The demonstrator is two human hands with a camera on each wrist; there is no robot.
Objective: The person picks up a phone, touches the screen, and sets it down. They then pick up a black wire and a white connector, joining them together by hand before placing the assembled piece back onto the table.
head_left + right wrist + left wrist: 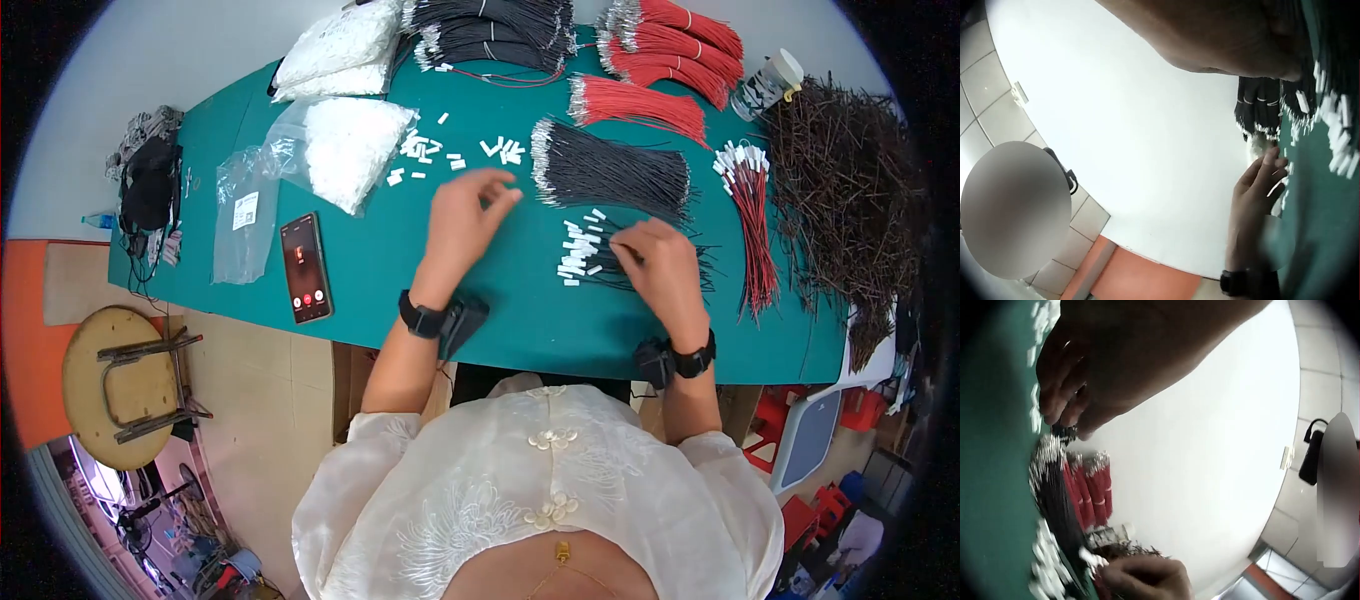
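Observation:
My left hand [465,220] hovers over the green table, thumb and fingers loosely bent, with nothing visible between them. Just beyond its fingertips lie loose white connector housings [508,152]. My right hand [660,268] is over a small pile of black wires with white connector housings [577,250] on their ends. Between its thumb and forefinger it pinches a white connector housing [1091,557], seen best in the left wrist view; any wire on it is hidden by the hand. A bundle of black wires [610,165] with bare metal terminals lies just beyond.
Bags of white housings [350,145] and a phone [305,268] are on the left. Red wire bundles [640,105] and a cup [768,85] stand at the back right. Red wires with white housings [755,235] lie beside a heap of dark wires [850,190].

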